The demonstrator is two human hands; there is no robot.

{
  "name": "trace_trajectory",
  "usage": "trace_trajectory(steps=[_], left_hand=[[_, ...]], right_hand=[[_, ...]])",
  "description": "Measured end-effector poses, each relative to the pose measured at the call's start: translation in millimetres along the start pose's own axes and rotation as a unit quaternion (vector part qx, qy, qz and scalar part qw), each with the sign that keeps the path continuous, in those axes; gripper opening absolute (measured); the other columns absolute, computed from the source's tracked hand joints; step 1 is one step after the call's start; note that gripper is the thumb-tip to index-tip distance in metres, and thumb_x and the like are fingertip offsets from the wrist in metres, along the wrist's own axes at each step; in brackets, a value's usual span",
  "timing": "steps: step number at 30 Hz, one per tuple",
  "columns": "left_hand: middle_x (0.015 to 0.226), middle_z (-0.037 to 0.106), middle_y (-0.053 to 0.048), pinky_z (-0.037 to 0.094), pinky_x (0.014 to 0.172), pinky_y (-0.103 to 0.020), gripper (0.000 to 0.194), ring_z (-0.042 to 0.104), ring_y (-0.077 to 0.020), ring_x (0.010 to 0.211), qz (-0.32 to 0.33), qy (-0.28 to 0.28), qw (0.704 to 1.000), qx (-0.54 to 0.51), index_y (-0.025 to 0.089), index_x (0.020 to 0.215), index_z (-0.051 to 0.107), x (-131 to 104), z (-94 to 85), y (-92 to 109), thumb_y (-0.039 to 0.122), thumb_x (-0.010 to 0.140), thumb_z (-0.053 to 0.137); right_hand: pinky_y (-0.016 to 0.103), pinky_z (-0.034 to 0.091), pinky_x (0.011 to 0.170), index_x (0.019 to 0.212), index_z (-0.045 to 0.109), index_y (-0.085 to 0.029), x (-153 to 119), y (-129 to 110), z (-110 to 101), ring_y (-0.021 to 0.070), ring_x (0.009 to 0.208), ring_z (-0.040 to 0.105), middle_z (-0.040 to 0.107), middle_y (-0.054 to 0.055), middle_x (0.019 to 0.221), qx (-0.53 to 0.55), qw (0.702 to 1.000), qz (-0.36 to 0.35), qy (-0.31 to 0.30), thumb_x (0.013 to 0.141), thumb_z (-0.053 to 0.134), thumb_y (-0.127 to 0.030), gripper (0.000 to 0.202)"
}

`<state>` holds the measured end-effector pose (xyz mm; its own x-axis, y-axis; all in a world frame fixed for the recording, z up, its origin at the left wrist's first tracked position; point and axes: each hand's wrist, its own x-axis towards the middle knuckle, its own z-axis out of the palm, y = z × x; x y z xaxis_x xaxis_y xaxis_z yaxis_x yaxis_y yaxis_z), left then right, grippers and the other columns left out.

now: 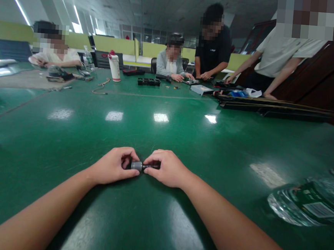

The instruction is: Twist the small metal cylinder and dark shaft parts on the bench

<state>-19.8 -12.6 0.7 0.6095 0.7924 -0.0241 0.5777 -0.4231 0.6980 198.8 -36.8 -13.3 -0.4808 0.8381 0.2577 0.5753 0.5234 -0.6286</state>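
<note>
Just above the green table, near the middle of the view, my left hand (117,163) grips a small grey metal cylinder (136,166) between thumb and fingers. A thin dark rod (152,166), ridged near the cylinder, runs out from its right end, in line with it. Thumb and fingertips of my right hand (166,169) close on this rod beside the cylinder. The two hands face each other, fingertips a short gap apart. The left fingers hide the cylinder's left end, and the right palm hides the rod's far end.
A large clear water bottle (302,203) lies at the right. Across the green table (154,135) stand a white tumbler (114,67), a black slotted part (148,82) and a grey metal box (201,90). Long black rails (272,106) lie at the far right. Several people work beyond.
</note>
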Motion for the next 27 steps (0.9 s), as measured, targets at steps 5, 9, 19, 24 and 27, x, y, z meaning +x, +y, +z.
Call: trace_trajectory(steps=[5,9,19,24,27], left_hand=[[0.06,0.048,0.005,0.034,0.054,-0.022,0.027,0.048,-0.0127,0.056,-0.002,0.004,1.0,-0.006,0.015,0.09,0.064,-1.2,0.6,1.0,0.036,0.074,0.07],[0.06,0.048,0.006,0.034,0.053,-0.023,0.027,0.048,-0.0127,0.056,0.0,0.002,1.0,-0.005,0.015,0.09,0.064,-1.0,0.6,1.0,0.036,0.074,0.07],[0.063,0.05,0.005,0.035,0.055,-0.023,0.027,0.048,-0.0126,0.058,0.004,0.0,1.0,0.012,0.015,0.092,0.064,-1.2,0.0,-0.8,0.035,0.074,0.07],[0.063,0.049,0.005,0.035,0.055,-0.023,0.026,0.048,-0.0125,0.058,0.007,0.001,1.0,0.013,0.015,0.092,0.063,-1.9,0.3,-2.1,0.034,0.075,0.07],[0.063,0.05,0.005,0.035,0.055,-0.023,0.026,0.048,-0.0124,0.058,0.007,0.002,1.0,0.013,0.015,0.091,0.063,-1.6,0.4,-1.6,0.034,0.074,0.07]], right_hand=[[0.023,0.041,0.066,0.089,0.075,-0.019,-1.0,0.3,-1.3,0.0123,0.072,0.057,0.066,0.001,0.077,0.003,1.0,0.004,-0.004,0.077,0.072,-0.019,0.012],[0.023,0.041,0.066,0.088,0.075,-0.018,-1.3,0.4,-2.2,0.0123,0.072,0.057,0.067,0.001,0.077,-0.004,1.0,0.003,-0.004,0.077,0.072,-0.019,0.012],[0.023,0.041,0.065,0.089,0.075,-0.018,-1.2,1.9,-3.6,0.0123,0.071,0.057,0.066,0.001,0.076,-0.002,1.0,0.006,-0.015,0.073,0.075,-0.018,0.016],[0.023,0.041,0.065,0.088,0.075,-0.017,-1.2,2.4,-3.8,0.0119,0.07,0.057,0.065,0.001,0.075,-0.002,1.0,0.008,-0.016,0.073,0.075,-0.017,0.015],[0.023,0.04,0.065,0.087,0.075,-0.017,-1.3,2.9,-4.3,0.0119,0.07,0.057,0.065,0.0,0.074,-0.005,1.0,0.009,-0.015,0.072,0.075,-0.017,0.014]])
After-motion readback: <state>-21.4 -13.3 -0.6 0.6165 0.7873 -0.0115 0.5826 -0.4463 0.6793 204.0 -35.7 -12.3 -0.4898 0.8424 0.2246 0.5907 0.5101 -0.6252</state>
